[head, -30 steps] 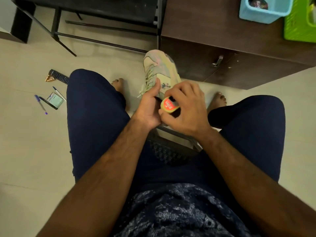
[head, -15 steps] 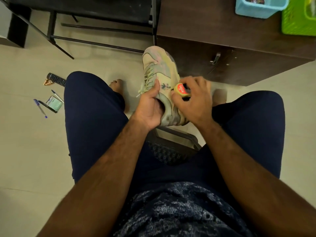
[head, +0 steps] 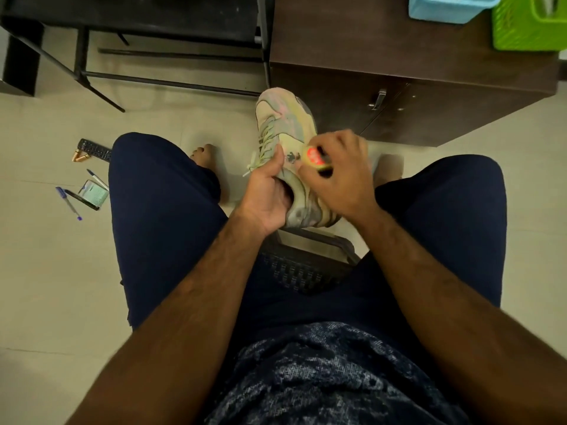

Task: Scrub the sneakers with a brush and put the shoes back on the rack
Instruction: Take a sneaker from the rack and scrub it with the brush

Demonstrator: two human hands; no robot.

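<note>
Brush [head: 316, 157] has slid forward from heel to 3 o'clock flank of sneaker [head: 285, 124]. I see right hand [head: 340, 179] curled round brush, left hand [head: 270, 194] gripping collar at 7 o'clock. Sneaker sits between knees, toe toward 12 o'clock.

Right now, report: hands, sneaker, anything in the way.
Left hand grips sneaker at the collar. Right hand holds brush against its side. Dark cabinet just past the toe.
</note>
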